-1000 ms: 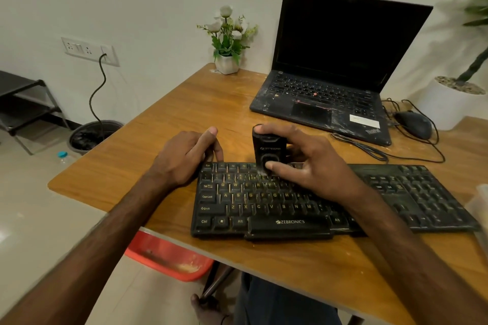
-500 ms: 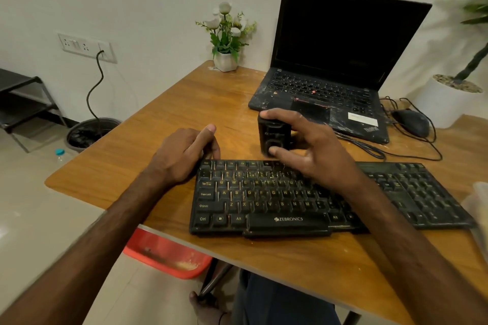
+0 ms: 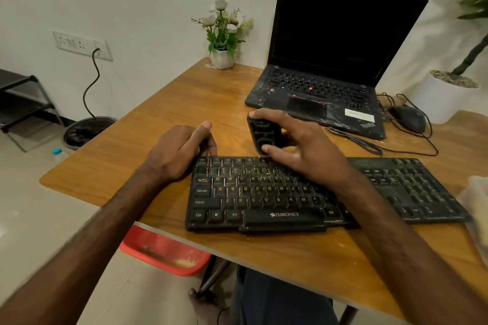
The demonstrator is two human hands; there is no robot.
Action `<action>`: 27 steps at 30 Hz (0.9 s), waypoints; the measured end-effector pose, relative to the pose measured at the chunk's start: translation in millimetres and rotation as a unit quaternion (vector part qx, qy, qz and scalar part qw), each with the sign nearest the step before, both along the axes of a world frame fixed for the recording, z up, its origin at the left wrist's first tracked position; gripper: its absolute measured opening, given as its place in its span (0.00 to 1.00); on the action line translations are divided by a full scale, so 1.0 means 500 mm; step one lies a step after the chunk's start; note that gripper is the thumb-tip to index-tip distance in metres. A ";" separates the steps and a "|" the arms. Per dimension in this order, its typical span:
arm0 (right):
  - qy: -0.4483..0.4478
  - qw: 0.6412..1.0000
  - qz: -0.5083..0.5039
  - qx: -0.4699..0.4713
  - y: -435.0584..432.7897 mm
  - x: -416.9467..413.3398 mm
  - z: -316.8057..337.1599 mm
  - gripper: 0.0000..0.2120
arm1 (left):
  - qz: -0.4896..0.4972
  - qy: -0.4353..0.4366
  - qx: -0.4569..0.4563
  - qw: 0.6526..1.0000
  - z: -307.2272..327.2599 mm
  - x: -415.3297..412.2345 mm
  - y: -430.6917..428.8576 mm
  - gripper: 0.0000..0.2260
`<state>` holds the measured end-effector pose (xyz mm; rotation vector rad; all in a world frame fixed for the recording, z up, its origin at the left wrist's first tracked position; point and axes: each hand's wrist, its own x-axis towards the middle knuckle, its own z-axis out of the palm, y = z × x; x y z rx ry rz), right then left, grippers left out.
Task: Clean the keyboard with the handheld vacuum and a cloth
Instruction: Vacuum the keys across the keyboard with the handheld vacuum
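Centrally | right hand (image 3: 303, 150) grips small black handheld vacuum (image 3: 264, 132) (lower end hidden) | left hand (image 3: 179, 155) loosely curled, empty, beside black plastic keyboard (image 3: 264, 200)

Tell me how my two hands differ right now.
The right hand grips the handheld vacuum, upright at the keyboard top row; the left hand holds nothing. The right hand is over the keys; the left hand rests at its far left corner. Both sit along its far edge.

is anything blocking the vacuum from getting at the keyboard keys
Nothing visible does. The right hand holds the vacuum at the back edge of the keyboard, just above the top row. The left hand rests by the back left corner, off the letter keys.
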<state>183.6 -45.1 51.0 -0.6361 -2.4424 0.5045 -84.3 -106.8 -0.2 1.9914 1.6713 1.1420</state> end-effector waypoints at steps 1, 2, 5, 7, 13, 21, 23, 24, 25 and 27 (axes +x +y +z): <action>0.003 1.000 -0.017 0.002 0.007 0.001 0.005 0.29 | 0.000 -0.001 0.001 1.000 0.000 0.000 0.000 0.31; 0.026 0.999 -0.022 -0.020 0.010 0.005 0.010 0.30 | 0.001 -0.004 0.001 1.000 -0.001 -0.001 -0.001 0.31; 0.087 0.990 0.018 -0.111 0.004 0.031 0.013 0.30 | -0.001 -0.014 -0.001 1.000 -0.001 -0.001 -0.004 0.31; 0.061 0.991 0.035 -0.111 0.000 0.040 0.009 0.30 | -0.001 -0.015 -0.002 1.000 -0.001 -0.001 -0.002 0.30; 0.010 1.000 -0.025 -0.014 0.013 0.042 0.015 0.30 | -0.001 -0.021 -0.003 1.000 -0.003 -0.003 -0.003 0.30; -0.040 0.997 -0.038 0.053 0.011 0.038 0.014 0.30 | -0.006 -0.024 -0.006 1.000 0.003 0.001 -0.006 0.30; 0.030 0.998 0.007 -0.047 -0.003 0.041 0.015 0.30 | -0.008 -0.022 -0.004 1.000 0.002 0.000 -0.006 0.30; 0.050 0.995 0.028 -0.077 -0.010 0.042 0.015 0.30 | -0.008 -0.022 -0.004 1.000 0.002 0.000 -0.006 0.30; 0.047 0.995 0.037 -0.084 -0.015 0.041 0.014 0.30 | -0.009 -0.023 -0.005 1.000 0.003 0.000 -0.005 0.30; 0.013 0.998 0.015 -0.057 -0.009 0.040 0.010 0.30 | -0.010 -0.024 -0.007 1.000 0.003 0.000 -0.003 0.30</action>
